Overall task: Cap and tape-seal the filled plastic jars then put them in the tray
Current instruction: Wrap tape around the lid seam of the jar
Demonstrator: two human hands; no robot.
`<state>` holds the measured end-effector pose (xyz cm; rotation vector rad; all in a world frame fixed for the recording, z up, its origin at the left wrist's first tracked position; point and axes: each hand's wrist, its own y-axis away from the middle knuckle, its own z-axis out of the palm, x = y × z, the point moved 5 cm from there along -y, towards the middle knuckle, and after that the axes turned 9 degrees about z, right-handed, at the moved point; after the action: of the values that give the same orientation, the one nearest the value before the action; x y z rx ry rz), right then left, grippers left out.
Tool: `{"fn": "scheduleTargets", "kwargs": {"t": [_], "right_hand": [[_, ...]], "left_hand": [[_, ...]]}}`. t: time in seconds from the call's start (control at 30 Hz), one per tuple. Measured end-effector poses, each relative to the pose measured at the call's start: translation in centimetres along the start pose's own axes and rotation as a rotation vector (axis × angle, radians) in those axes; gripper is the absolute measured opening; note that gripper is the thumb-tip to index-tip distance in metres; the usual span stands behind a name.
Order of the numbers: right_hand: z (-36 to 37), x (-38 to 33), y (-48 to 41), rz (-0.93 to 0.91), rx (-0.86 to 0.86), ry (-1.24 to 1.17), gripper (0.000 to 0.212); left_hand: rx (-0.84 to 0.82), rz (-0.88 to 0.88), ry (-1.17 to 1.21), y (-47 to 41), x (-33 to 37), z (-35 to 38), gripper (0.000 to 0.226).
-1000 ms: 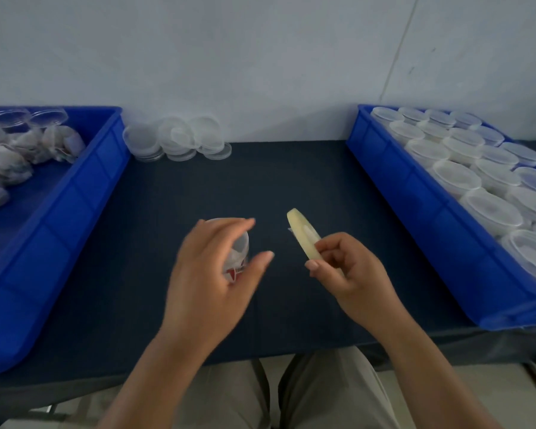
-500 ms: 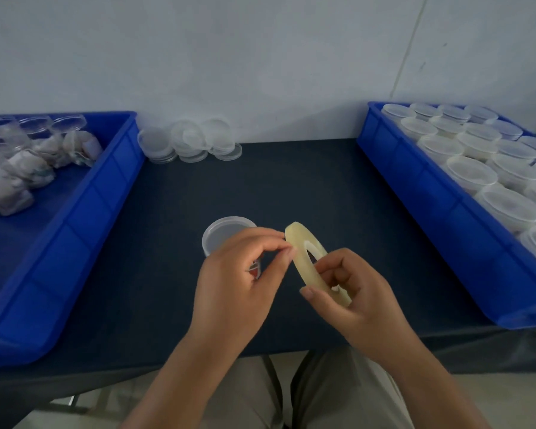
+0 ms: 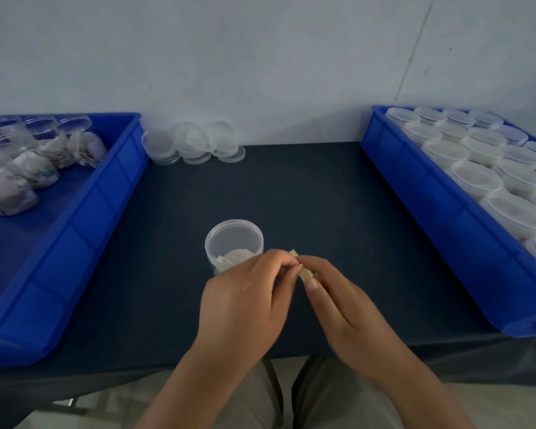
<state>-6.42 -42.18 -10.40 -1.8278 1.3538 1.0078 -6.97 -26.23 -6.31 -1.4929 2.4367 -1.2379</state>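
A capped clear plastic jar [image 3: 233, 244] with white contents stands on the dark table [image 3: 307, 196], just beyond my hands. My right hand [image 3: 338, 298] grips a yellowish tape roll [image 3: 305, 273], mostly hidden by the fingers. My left hand [image 3: 245, 301] meets it from the left, its fingertips pinching at the roll's edge. Both hands are close together right of and nearer than the jar, not touching it.
A blue tray [image 3: 440, 212] on the right holds several capped jars [image 3: 477, 178]. A blue tray [image 3: 84, 218] on the left holds several uncapped filled jars [image 3: 25, 162]. Loose clear lids [image 3: 192, 144] are stacked by the back wall.
My left hand left the jar and came to the tape roll. Both hands closed in on the roll, which now lies mostly hidden between them.
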Motion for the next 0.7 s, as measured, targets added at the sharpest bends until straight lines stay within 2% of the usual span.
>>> {"fn": "scheduleTargets", "kwargs": {"t": [0.1,0.23,0.33,0.37,0.43,0.5,0.53,0.6,0.7], "right_hand": [[-0.4,0.0,-0.3,0.015,0.01,0.043,0.029],[-1.0,0.4,-0.7,0.023,0.025,0.08,0.028],[-1.3,0.5,-0.9,0.032,0.088,0.017,0.023],[-1.5,0.6,-1.1,0.054,0.105,-0.006,0.022],[-1.9,0.8,-1.4,0.074,0.148,-0.001,0.022],[-2.1,0.6,-1.5,0.06,0.182,0.05,0.023],[-2.0,0.5,-1.7,0.062,0.184,0.073,0.024],[-1.8,0.3,-2.1,0.083,0.168,0.102,0.024],[-1.7,-0.2,-3.0,0.086,0.144,0.227,0.021]], "left_hand": [[0.065,0.075,-0.069,0.0,0.1,-0.2,0.015],[0.165,0.055,-0.034,0.8,-0.3,-0.2,0.018],[0.311,0.038,0.01,2.2,-1.6,-0.3,0.022],[0.372,-0.026,0.035,2.9,-2.5,-0.4,0.034],[0.418,-0.275,0.143,4.4,-4.9,0.0,0.074],[0.316,-0.515,0.349,5.0,-6.8,1.5,0.108],[0.26,-0.557,0.443,4.8,-7.3,2.3,0.116],[0.215,-0.548,0.546,4.1,-8.1,3.3,0.116],[0.233,-0.549,0.569,3.2,-9.3,3.5,0.091]]}}
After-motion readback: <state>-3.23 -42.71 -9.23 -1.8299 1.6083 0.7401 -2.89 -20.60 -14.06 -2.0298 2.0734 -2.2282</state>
